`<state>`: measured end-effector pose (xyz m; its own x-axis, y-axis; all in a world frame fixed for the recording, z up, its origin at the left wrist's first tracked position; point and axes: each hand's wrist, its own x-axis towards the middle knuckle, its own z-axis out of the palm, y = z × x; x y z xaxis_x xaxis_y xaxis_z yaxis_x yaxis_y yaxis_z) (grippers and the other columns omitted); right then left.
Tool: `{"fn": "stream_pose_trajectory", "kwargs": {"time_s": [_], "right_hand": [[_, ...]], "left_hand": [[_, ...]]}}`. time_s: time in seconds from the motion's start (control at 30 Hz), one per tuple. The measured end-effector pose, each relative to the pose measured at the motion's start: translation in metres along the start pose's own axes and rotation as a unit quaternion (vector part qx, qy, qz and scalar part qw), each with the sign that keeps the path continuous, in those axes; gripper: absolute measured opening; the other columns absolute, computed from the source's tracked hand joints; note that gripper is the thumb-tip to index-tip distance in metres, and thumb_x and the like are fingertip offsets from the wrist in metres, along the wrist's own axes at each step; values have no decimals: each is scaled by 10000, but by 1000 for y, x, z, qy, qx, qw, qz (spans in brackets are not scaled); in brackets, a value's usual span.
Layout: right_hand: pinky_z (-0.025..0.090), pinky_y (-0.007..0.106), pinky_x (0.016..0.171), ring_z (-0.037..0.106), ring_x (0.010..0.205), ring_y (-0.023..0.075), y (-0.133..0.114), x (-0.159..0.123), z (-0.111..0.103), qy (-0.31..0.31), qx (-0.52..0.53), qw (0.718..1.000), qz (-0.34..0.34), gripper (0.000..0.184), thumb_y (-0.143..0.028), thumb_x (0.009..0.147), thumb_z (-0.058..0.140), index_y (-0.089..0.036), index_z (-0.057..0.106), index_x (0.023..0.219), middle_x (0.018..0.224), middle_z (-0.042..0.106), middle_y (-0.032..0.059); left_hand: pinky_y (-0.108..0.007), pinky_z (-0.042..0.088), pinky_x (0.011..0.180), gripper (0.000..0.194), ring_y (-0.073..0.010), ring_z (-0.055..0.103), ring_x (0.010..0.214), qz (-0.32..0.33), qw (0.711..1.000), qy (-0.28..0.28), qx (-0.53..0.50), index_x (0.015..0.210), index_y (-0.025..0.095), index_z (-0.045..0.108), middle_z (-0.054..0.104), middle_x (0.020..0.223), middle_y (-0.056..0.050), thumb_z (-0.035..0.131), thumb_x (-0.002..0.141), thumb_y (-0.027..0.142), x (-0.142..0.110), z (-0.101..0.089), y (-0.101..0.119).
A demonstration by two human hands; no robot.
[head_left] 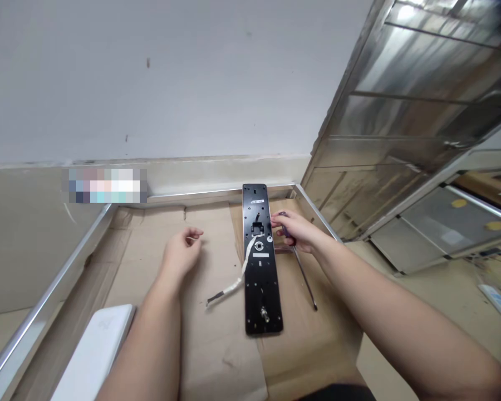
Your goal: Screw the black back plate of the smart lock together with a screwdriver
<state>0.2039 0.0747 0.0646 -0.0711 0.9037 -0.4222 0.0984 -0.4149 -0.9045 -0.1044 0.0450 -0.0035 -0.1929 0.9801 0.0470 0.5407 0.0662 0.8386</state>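
A long black door-lock panel (pixel 262 284) lies lengthwise on cardboard, with its mounting side, screw holes and a metal stud showing. A white-sleeved cable (pixel 235 283) comes out near its middle and trails to the left. On the right, my right hand (pixel 297 229) is closed around the purple handle of a screwdriver (pixel 304 273), whose shaft points back toward me. The fingertips of this hand are at the panel's right edge. Left of the panel, my left hand (pixel 182 248) hovers apart from it, fingers curled toward the thumb. Whether something small sits between them is hidden.
Cardboard (pixel 150 234) lines the table, which has a raised metal rim (pixel 192 196). A white, rounded box-like object (pixel 94 351) lies near my left forearm. A wall stands behind, with a metal door (pixel 384 111) at right and a power strip (pixel 499 301) on the floor.
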Motion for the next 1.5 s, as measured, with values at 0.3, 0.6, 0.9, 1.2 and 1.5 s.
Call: {"fn": "stream_pose_trajectory", "kwargs": {"time_s": [0.3,0.6,0.9,1.2,1.5], "right_hand": [[219,141,364,437,529,51,-9,0,-23,-42,-41,998,-16,210,-344,840,701,-205,556,901,869,595,31],[245,157,371,415,529,61,-6,5,-31,-53,-55,996,-39,248,-378,812,737,-212,568,887,857,619,42],[249,158,366,429,522,68,-2,17,-49,-26,-73,995,-56,211,-337,805,735,-208,590,888,816,621,34],[261,179,359,420,498,71,-5,21,-56,14,-34,995,-91,171,-265,792,740,-202,589,845,754,607,19],[165,169,355,314,406,56,-20,15,-55,116,68,968,-213,369,-560,913,552,-233,437,785,550,390,-80]], "left_hand": [[-338,478,753,177,-218,633,806,172,952,-245,70,904,227,761,709,935,-68,631,796,283,-29,23,26],[-367,471,826,179,-261,647,897,209,935,-247,144,826,251,755,728,947,-71,577,834,252,-23,37,22],[-360,466,804,200,-263,641,891,200,935,-229,181,856,234,729,712,954,-83,534,867,280,-27,39,25],[-299,457,691,199,-193,619,726,142,948,-257,126,925,219,676,695,827,-22,544,777,217,-23,25,17],[-327,439,760,150,-224,640,866,221,926,-252,174,889,256,705,705,979,-34,574,819,235,-30,38,28]]}}
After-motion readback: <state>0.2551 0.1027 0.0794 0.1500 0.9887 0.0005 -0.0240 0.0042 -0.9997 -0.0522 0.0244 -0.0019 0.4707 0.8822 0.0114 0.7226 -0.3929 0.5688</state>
